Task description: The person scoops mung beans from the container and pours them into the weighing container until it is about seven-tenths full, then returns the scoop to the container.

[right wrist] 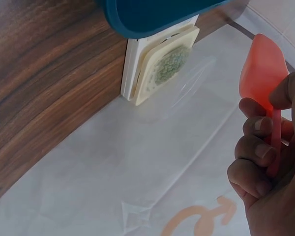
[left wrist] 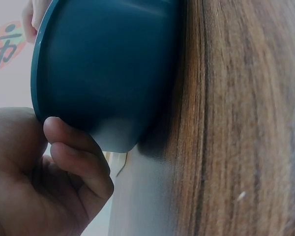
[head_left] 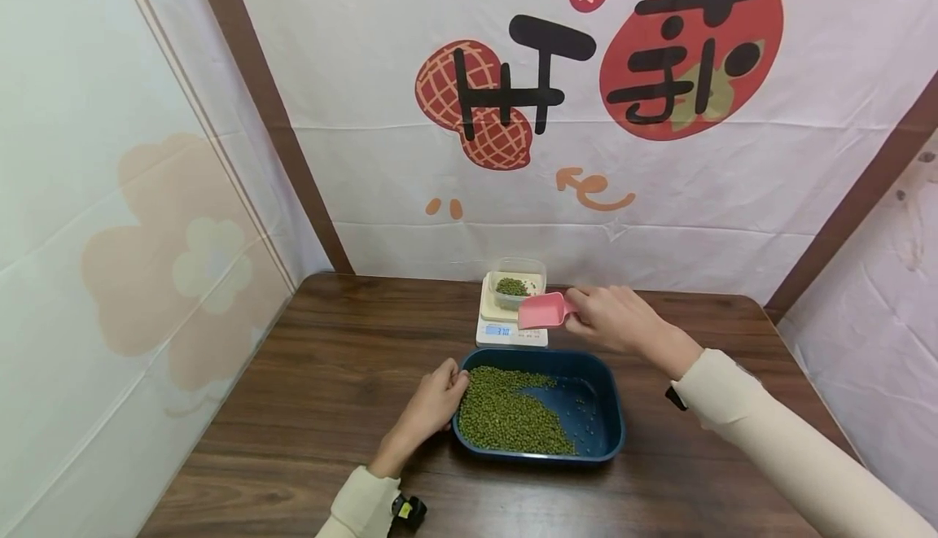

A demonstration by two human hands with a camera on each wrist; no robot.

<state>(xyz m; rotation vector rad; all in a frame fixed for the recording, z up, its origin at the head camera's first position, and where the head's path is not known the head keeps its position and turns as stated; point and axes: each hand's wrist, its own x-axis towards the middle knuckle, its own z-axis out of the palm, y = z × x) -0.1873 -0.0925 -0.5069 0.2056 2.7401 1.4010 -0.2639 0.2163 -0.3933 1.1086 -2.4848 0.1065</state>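
A dark blue plastic basin [head_left: 538, 458] holds small green beans [head_left: 509, 416], heaped toward its left side. My left hand [head_left: 432, 400] grips the basin's left rim; in the left wrist view curled fingers [left wrist: 81, 157] lie against its outer wall. My right hand [head_left: 619, 318] holds a pink scoop [head_left: 541, 312] by its handle, raised near the front of a white kitchen scale [head_left: 484, 338]. No beans show in the scoop. A clear plastic container [head_left: 507, 302] with a small pile of beans stands on the scale, whose lit display seems to read 37.0.
The brown wooden table [head_left: 344, 375] carries the basin in front and the scale behind it. A white printed cloth [head_left: 410, 245] hangs right behind the table's back edge, with more cloth at both sides. Some loose beans lie on the basin's right floor.
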